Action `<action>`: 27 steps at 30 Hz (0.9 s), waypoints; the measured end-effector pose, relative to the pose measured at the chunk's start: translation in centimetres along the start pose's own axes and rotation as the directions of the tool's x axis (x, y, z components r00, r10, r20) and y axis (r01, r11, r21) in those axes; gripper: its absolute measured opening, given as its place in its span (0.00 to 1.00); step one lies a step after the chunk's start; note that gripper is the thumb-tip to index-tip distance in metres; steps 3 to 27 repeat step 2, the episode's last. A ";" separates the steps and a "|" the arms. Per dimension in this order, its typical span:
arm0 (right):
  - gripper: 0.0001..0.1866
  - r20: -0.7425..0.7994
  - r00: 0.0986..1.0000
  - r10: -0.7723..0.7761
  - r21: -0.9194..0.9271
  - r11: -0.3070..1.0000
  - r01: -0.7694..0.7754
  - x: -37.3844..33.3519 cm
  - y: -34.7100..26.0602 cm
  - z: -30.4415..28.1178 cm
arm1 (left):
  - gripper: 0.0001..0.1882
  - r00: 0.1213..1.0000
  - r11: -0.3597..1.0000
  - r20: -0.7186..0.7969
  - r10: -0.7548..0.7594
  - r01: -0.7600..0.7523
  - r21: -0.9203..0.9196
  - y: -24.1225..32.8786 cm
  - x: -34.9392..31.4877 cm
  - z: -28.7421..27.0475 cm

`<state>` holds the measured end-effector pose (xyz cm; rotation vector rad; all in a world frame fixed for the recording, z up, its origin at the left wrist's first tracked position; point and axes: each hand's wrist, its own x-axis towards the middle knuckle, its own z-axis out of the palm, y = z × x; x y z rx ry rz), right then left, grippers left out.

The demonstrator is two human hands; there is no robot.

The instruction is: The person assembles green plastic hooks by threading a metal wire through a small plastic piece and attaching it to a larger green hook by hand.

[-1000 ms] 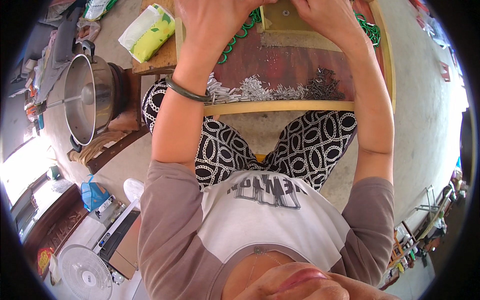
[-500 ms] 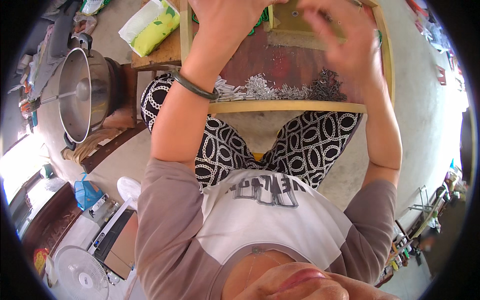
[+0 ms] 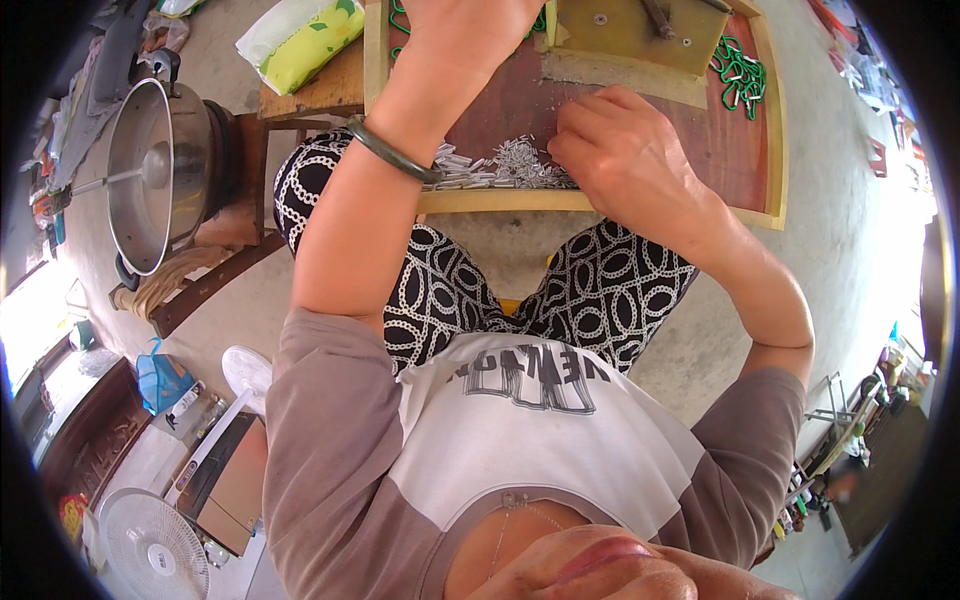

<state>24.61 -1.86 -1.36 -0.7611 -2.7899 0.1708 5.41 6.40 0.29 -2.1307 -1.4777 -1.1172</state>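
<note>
On my lap rests a shallow wooden tray [image 3: 500,202] with a reddish-brown bottom and a pale rim. My right hand [image 3: 625,150] is low over the tray's near side, its fingers curled together at a row of small silver metal pieces [image 3: 520,162]. Anything between those fingertips is hidden, and the hand covers the right part of the row. At the top edge is my left hand [image 3: 478,32], below a dark bangle on its forearm; its fingers run out of the picture. A yellowish board [image 3: 625,35] with screws and a metal rod lies in the tray's far part.
Green looped pieces [image 3: 740,78] with pale ends lie at the tray's right side. Left of the tray, a green and white soft packet [image 3: 305,45] rests on a wooden stool. A large metal pan [image 3: 140,190] stands farther left. Two white fans [image 3: 155,545] are at lower left.
My right hand has come down from over the yellowish board to the small metal pieces, and its fingers have closed. The board and the green loops are uncovered. My left hand has shifted slightly.
</note>
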 end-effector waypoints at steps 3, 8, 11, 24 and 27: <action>0.06 0.044 0.999 -0.004 -0.055 0.998 0.007 0.3 -0.4 -0.1 | 0.31 1.000 1.000 0.014 -0.008 0.008 0.001 0.0 0.0 0.0; 0.06 0.044 0.999 -0.004 -0.055 0.998 0.007 0.3 -0.4 -0.1 | 0.31 1.000 1.000 0.014 -0.008 0.008 0.001 0.0 0.0 0.0; 0.06 0.044 0.999 -0.004 -0.055 0.998 0.007 0.3 -0.4 -0.1 | 0.31 1.000 1.000 0.014 -0.008 0.008 0.001 0.0 0.0 0.0; 0.06 0.044 0.999 -0.004 -0.055 0.998 0.007 0.3 -0.4 -0.1 | 0.31 1.000 1.000 0.014 -0.008 0.008 0.001 0.0 0.0 0.0; 0.06 0.044 0.999 -0.004 -0.055 0.998 0.007 0.3 -0.4 -0.1 | 0.31 1.000 1.000 0.014 -0.008 0.008 0.001 0.0 0.0 0.0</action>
